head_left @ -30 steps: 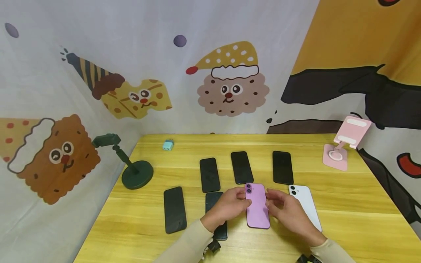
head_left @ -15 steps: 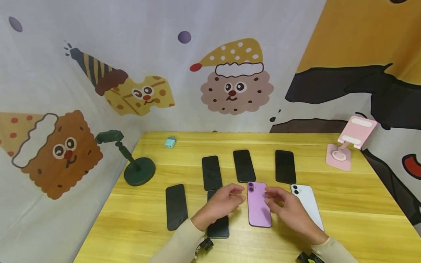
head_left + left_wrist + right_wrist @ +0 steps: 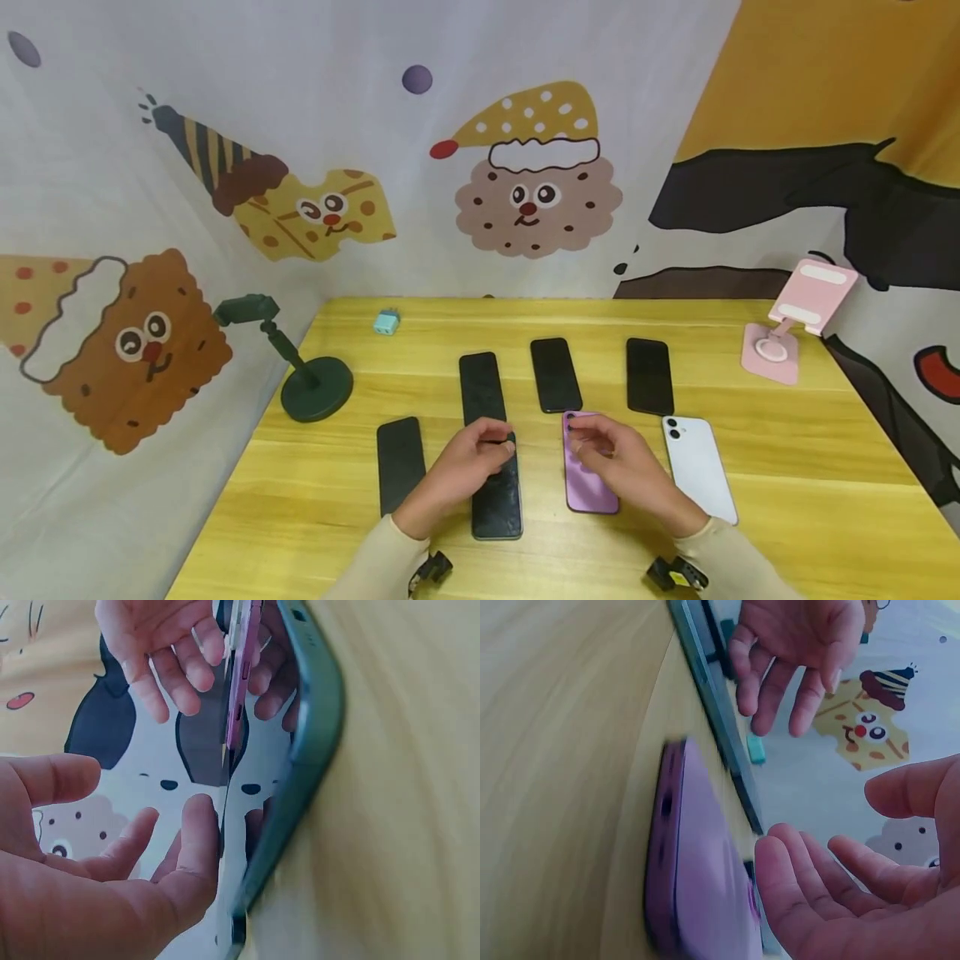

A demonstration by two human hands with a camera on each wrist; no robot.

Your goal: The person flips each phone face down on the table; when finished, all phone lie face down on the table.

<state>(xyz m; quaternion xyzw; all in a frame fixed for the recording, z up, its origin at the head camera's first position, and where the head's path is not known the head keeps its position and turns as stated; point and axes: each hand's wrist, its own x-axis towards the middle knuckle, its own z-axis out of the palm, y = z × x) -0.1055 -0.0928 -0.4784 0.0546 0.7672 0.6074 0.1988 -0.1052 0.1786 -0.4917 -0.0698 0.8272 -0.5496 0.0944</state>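
My left hand [image 3: 463,468] hovers above a dark phone [image 3: 497,508] that lies screen up, its fingers loosely bent and holding nothing. In the left wrist view that phone's green edge [image 3: 322,712] runs close beside the fingertips. Over the upper part of a pink phone [image 3: 588,493], which lies back up, is my right hand [image 3: 628,465], partly covering it. The right wrist view has the pink phone's back [image 3: 709,877] below the right hand's relaxed fingers [image 3: 780,877], with nothing between them and the thumb. A white phone [image 3: 701,467] lies back up to the right.
Several black phones lie screen up: one at the left [image 3: 400,458], others in a back row [image 3: 555,375]. A dark green stand [image 3: 317,392] is at the left edge, a pink stand [image 3: 816,296] at the back right. A light blue charger [image 3: 387,322] sits at the back left.
My left hand has come off the pink phone and moved left over the dark phone. My right hand has shifted left, across the pink phone's top, uncovering more of the white phone.
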